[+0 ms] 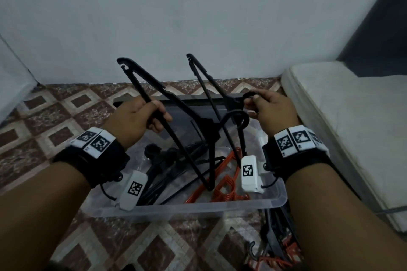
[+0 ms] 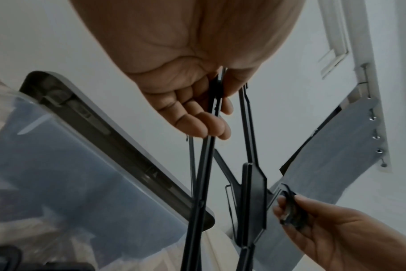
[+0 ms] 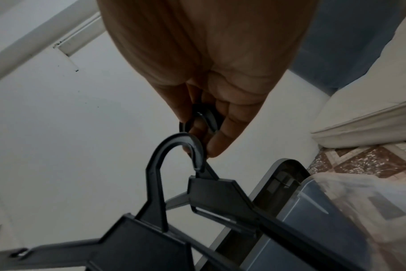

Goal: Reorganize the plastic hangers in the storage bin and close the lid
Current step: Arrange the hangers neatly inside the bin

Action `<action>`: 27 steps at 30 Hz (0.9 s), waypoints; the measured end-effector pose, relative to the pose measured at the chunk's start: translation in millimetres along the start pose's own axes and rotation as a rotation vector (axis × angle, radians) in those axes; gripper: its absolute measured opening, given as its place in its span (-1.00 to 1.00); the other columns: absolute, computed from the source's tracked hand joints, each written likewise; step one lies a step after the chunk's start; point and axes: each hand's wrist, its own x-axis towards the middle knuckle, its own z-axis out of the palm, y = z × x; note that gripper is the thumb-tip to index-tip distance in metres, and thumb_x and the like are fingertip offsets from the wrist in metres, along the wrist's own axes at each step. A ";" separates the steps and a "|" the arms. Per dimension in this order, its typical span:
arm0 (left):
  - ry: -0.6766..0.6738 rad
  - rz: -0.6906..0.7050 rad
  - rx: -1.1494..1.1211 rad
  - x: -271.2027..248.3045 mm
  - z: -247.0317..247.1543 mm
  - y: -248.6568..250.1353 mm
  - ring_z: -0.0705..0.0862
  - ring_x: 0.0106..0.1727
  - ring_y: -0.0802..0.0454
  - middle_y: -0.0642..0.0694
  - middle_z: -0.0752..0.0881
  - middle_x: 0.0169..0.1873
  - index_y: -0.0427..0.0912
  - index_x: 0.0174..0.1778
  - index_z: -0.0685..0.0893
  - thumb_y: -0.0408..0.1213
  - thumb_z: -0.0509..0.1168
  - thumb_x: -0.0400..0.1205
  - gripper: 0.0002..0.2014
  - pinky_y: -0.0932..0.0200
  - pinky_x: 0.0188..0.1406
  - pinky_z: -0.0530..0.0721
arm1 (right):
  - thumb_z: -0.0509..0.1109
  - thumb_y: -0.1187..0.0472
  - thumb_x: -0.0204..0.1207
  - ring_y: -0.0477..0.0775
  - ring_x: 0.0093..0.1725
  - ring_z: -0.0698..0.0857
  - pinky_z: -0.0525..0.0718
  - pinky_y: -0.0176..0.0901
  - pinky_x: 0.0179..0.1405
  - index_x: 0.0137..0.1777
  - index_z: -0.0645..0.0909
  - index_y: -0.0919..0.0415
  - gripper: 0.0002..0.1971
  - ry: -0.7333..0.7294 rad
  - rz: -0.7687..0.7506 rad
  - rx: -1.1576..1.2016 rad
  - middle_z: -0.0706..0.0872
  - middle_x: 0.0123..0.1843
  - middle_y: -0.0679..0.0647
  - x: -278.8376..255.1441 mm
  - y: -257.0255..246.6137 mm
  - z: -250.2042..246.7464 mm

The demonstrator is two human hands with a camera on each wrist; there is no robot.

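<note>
A clear plastic storage bin [image 1: 198,207] stands on the tiled floor, and in it lie black hangers [image 1: 163,160] and orange hangers [image 1: 226,185]. Its grey-rimmed lid [image 1: 176,100] leans behind it against the wall. Above the bin, my left hand [image 1: 158,116] grips one arm of a black hanger [image 1: 209,126], fingers curled round the bar [image 2: 204,165]. My right hand [image 1: 253,103] pinches the hook [image 3: 209,117] of a second black hanger [image 1: 230,100]. The two hangers cross each other. The first hanger's hook [image 3: 174,146] sits just below my right fingers.
A white wall rises close behind the bin. At the right a pale mattress [image 1: 341,116] lies along the floor. More black and orange hangers [image 1: 277,248] are piled on the tiles at the lower right, by my right forearm.
</note>
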 end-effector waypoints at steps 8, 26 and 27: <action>0.081 -0.220 -0.241 12.2 3.3 -22.8 0.65 -0.43 -0.05 -0.27 0.80 -0.18 -0.25 -0.13 0.58 -0.29 0.05 0.76 -0.75 0.14 -0.39 0.70 | 0.27 0.38 0.66 0.19 -0.20 0.79 0.80 0.06 -0.09 -0.08 0.76 0.16 -0.76 -0.175 0.079 0.127 0.81 -0.21 0.22 -1.8 -5.6 17.1; -0.112 -0.786 0.143 3.3 12.0 -67.2 0.73 -0.29 -0.07 -0.22 0.80 -0.19 -0.27 0.15 0.63 0.00 0.23 0.72 -0.63 0.16 -0.26 0.63 | 0.27 0.16 0.66 -0.03 -0.37 0.57 0.62 0.09 -0.13 0.10 0.73 -0.01 -0.80 -0.419 -0.037 -0.172 0.59 -0.39 0.00 -15.0 -1.4 42.2; -0.111 -0.785 0.204 2.8 7.3 -72.5 0.74 -0.28 -0.10 -0.24 0.81 -0.19 -0.30 0.12 0.66 -0.04 0.25 0.71 -0.65 0.14 -0.24 0.64 | 0.28 0.14 0.64 -0.02 -0.36 0.58 0.62 0.10 -0.14 0.07 0.74 -0.05 -0.81 -0.414 -0.050 -0.213 0.61 -0.39 -0.03 -14.7 0.0 40.9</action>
